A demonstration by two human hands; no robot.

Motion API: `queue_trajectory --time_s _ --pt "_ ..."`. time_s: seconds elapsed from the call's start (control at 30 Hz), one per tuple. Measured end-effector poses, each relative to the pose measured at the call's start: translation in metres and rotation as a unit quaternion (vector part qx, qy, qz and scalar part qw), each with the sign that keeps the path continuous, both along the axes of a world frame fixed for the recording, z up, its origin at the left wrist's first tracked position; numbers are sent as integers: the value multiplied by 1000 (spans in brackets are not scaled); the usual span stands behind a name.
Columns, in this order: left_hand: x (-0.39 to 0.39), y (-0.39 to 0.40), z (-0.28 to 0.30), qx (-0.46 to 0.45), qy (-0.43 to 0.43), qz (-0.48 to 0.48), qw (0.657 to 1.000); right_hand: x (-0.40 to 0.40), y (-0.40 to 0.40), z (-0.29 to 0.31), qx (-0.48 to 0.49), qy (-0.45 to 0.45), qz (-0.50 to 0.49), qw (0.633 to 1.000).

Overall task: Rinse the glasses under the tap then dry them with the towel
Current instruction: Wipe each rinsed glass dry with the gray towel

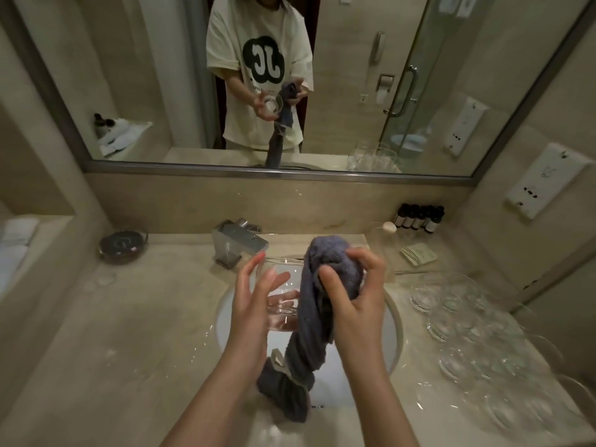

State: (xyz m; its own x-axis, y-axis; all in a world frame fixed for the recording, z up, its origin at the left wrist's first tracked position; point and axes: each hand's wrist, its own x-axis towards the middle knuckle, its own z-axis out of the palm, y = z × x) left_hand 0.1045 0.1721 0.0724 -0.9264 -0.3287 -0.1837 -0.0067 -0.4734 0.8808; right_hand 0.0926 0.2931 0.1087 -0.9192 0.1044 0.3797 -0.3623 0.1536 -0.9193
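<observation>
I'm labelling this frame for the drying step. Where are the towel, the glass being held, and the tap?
towel (325, 253): head view, on the bunched top end.
glass (283, 285): head view, on its clear side wall.
tap (240, 241): head view, on the flat metal spout.

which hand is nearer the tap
Left. The left hand, holding the glass over the sink, has its fingertips just right of the tap. The right hand grips the towel farther right.
</observation>
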Motion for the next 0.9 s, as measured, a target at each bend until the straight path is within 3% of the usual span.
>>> queue_trajectory --time_s 0.13,0.33,0.5,0.6,0.77,0.9 --pt "8 15 -3 -5 -7 -2 1000 11 -13 -14 22 22 -36 999" --pt "18 34 0 -39 -12 -15 999 15 -8 -24 60 -42 -16 997" --pt "20 36 -1 -33 -30 -26 999 1 2 -27 -36 -161 1 986" --pt "21 34 5 -101 -29 -51 993 2 3 -26 -69 -178 -4 982" --pt "18 25 7 -286 -55 0 957 13 0 -21 -25 -116 -62 991" --pt "24 33 13 -300 -51 10 953 19 -7 -18 17 -82 -80 993"
